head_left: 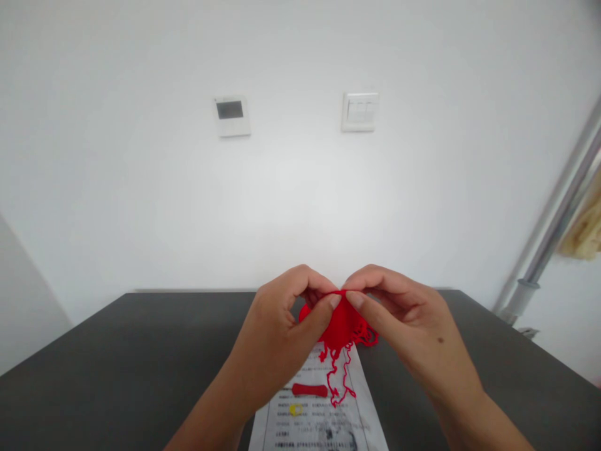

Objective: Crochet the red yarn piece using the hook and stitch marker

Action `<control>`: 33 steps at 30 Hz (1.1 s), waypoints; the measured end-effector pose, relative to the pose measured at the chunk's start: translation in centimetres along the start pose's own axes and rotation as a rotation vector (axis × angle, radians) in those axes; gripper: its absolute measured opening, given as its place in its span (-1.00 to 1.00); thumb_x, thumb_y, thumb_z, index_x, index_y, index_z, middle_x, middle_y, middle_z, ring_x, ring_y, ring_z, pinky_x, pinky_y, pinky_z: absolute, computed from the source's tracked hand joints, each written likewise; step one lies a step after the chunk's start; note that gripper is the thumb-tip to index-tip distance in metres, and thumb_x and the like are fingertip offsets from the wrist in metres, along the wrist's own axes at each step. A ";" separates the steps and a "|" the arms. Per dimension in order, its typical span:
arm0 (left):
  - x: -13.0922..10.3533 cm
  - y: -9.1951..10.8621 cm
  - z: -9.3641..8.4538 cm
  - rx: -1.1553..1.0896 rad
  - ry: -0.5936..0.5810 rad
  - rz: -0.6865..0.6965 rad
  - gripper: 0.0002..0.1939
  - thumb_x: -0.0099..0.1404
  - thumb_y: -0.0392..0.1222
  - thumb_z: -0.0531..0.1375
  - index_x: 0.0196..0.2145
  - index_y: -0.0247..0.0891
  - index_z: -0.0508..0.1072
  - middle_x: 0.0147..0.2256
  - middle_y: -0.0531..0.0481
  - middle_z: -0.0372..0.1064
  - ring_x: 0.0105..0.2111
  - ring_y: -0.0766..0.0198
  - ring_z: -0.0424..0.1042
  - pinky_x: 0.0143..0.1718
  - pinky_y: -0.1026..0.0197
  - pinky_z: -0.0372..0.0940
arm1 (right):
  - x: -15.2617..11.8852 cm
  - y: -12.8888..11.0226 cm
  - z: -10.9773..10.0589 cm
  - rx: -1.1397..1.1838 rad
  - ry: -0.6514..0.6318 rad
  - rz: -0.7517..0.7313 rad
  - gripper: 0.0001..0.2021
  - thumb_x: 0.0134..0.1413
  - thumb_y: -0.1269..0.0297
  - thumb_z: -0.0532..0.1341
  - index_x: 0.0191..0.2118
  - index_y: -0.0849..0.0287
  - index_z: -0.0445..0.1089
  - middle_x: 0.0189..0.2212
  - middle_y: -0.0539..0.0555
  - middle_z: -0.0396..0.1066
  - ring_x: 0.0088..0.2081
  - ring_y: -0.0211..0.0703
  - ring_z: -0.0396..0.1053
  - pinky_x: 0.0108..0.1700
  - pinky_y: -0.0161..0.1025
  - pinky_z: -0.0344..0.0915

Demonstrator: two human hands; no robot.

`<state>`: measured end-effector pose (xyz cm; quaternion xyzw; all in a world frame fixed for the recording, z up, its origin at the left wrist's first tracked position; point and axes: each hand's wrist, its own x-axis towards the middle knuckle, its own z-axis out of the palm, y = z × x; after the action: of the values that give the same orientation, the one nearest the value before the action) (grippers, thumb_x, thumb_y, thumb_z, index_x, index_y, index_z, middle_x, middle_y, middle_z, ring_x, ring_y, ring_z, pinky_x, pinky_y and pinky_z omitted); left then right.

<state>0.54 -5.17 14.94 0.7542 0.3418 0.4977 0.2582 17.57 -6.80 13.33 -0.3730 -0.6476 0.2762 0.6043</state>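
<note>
Between both hands hangs a small red crocheted piece point(341, 322), pinched along its top edge. My left hand point(275, 335) grips it with thumb and bent fingers on the left. On the other side, my right hand point(417, 326) pinches the same edge, its fingertips close to the left ones. Crinkled red yarn point(346, 376) dangles below the piece, and more loops of red yarn point(369, 335) show behind it. A crochet hook with a red handle point(310, 390) lies on a printed sheet point(369, 416), its metal end partly hidden by my left hand. Nearby is a small yellow clip-like item point(295, 409).
The dark tabletop point(164, 363) reaches back to a white wall point(291, 207). On the wall are a thermostat panel point(233, 116) and a light switch point(360, 113). A grey pole point(558, 225) leans at the right beside something yellowish point(585, 232).
</note>
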 end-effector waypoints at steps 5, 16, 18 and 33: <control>0.0 -0.2 0.1 -0.037 -0.015 -0.005 -0.90 0.28 -0.30 0.20 -0.36 -0.20 0.52 -0.43 0.10 0.48 -0.41 0.34 0.43 -0.35 0.30 0.30 | 0.0 0.0 0.2 -0.015 0.032 -0.014 -0.87 0.15 0.26 0.31 -0.40 0.15 0.53 -0.52 0.02 0.48 -0.46 -0.19 0.42 -0.54 -0.36 0.24; -0.1 -0.4 0.0 -0.072 -0.037 -0.057 -0.90 0.30 -0.27 0.18 -0.39 -0.20 0.47 -0.46 0.12 0.44 -0.44 0.35 0.38 -0.39 0.31 0.26 | 0.0 0.1 0.1 0.020 0.034 -0.015 -0.89 0.16 0.28 0.31 -0.38 0.12 0.54 -0.51 0.01 0.49 -0.45 -0.21 0.42 -0.53 -0.37 0.24; 0.0 -0.3 0.0 -0.048 -0.023 -0.039 -0.89 0.29 -0.28 0.19 -0.40 -0.21 0.46 -0.47 0.13 0.43 -0.45 0.36 0.38 -0.40 0.31 0.25 | 0.1 0.0 0.1 0.005 0.019 -0.012 -0.88 0.17 0.28 0.30 -0.37 0.12 0.56 -0.49 0.02 0.50 -0.43 -0.19 0.44 -0.53 -0.36 0.24; -0.1 -0.3 -0.1 -0.191 -0.071 -0.127 -0.90 0.28 -0.24 0.21 -0.41 -0.22 0.47 -0.50 0.13 0.39 -0.48 0.38 0.31 -0.45 0.33 0.20 | 0.0 0.1 0.1 0.050 -0.014 0.010 -0.87 0.17 0.31 0.30 -0.39 0.12 0.56 -0.56 -0.06 0.41 -0.54 -0.33 0.27 -0.53 -0.41 0.20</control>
<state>0.38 -5.06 14.73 0.7203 0.3302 0.4836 0.3719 17.52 -6.77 13.25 -0.3590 -0.6427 0.2982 0.6075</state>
